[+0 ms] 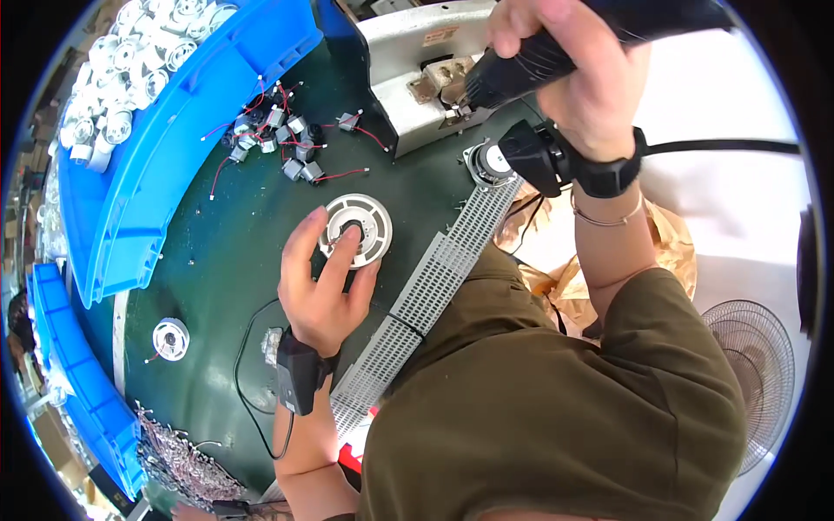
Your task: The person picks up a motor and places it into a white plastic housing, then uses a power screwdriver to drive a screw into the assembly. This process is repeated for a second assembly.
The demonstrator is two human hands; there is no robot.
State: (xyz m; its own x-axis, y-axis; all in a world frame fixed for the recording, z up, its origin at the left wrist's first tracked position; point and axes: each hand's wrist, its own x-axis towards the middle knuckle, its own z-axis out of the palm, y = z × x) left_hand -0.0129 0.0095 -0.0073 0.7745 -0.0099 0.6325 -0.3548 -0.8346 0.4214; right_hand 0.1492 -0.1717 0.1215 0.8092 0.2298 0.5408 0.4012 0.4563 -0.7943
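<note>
My left hand [323, 291] rests on a white round plastic housing [379, 222] on the green table, thumb and fingers around its near side. One fingertip reaches to the dark part at its centre. Up at the right, my right hand [591, 82] is wrapped round a black electric screwdriver [512, 76]. The tool's front end is at a silver metal machine [408, 113], close to a small block on it; its very tip is hard to make out. Left of that machine lies a pile of small motors [282, 135] with red wires.
Blue bins [143, 208] stand along the left, the far one full of white plastic parts [130, 61]. Another white round part [171, 339] lies leftward. Bundled wires [187, 460] sit lower left. A grey perforated strip [434, 282] edges the table near me, with a small speaker-like part [488, 165] by its end.
</note>
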